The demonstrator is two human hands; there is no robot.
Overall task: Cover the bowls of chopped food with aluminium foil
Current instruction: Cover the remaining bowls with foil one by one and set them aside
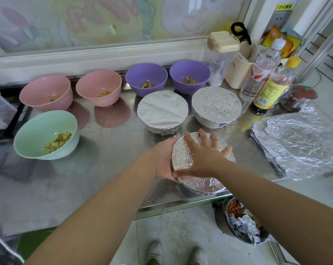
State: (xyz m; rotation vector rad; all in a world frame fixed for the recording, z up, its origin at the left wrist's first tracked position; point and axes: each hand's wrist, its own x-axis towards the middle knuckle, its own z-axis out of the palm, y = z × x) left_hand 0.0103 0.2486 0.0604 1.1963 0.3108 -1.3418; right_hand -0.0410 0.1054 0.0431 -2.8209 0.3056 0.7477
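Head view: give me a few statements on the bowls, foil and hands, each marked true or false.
1. Three bowls wear foil: the front bowl and two covered bowls behind it. True.
2. The green bowl is covered. False: it is open, with chopped food showing.
3. The right hand lies flat on the front bowl's foil, fingers spread. True.
4. The spare foil sheets lie left of the bowls. False: they lie right of the bowls.
5. Both purple bowls are uncovered. True.
6. The left hand rests idle on the table. False: it holds the front bowl's left side.
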